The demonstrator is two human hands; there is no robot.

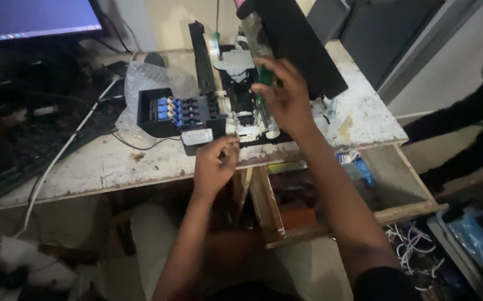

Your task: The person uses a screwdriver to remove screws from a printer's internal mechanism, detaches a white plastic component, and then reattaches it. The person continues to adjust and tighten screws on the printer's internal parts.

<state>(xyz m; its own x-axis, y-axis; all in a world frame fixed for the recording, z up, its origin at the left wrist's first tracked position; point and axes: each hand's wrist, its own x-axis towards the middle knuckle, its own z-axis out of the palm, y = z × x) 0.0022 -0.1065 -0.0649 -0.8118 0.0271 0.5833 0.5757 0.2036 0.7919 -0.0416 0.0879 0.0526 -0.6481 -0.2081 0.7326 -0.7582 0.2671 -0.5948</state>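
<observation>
Fingers (264,83) round green screwdriver (262,78), shaft approx. vertical.

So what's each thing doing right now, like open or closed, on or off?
Monitor: on, screen lit.
Desk drawer: pulled open.
Printer assembly: opened up, insides bare.
Green-handled screwdriver: gripped upright by right hand.
Left hand: fingers pinched at the assembly's front edge.

desk (141,164): off-white, scuffed, with brown stains
printer carriage (180,114): black, with a row of blue clips on top
screwdriver (262,83): green handle, right of the printer carriage
printer parts (241,61): white and grey, behind the screwdriver
cable (57,159): white, left of the printer carriage
monitor (29,19): blue-lit screen
</observation>
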